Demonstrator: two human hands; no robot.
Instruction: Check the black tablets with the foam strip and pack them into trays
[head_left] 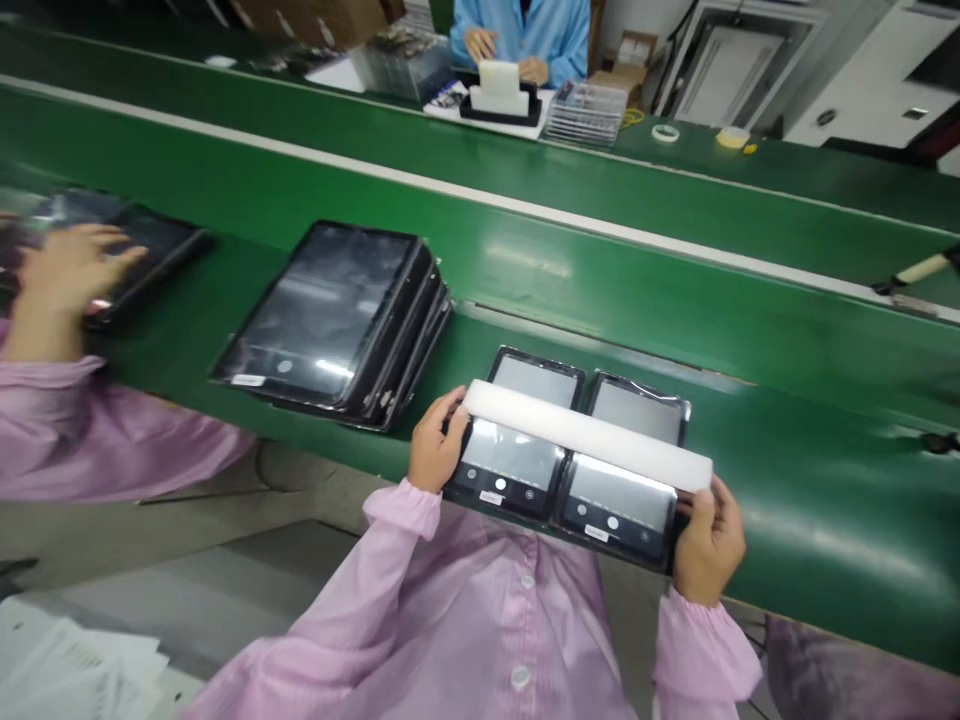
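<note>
Two black tablet panels (517, 455) lie side by side at the near edge of the green belt (525, 260). A white foam strip (589, 440) lies across both of them. My left hand (433, 445) grips the left end of the strip and the left panel's edge, fingers curled. At the right end, my right hand (709, 545) is closed on the strip and the right panel's (622, 500) corner.
A stack of black panels (337, 320) sits on the belt to the left. A co-worker's hand (64, 275) in a pink sleeve rests on another panel at far left. Across the belt a person in blue (525, 35) works beside foam blocks and trays (585, 110).
</note>
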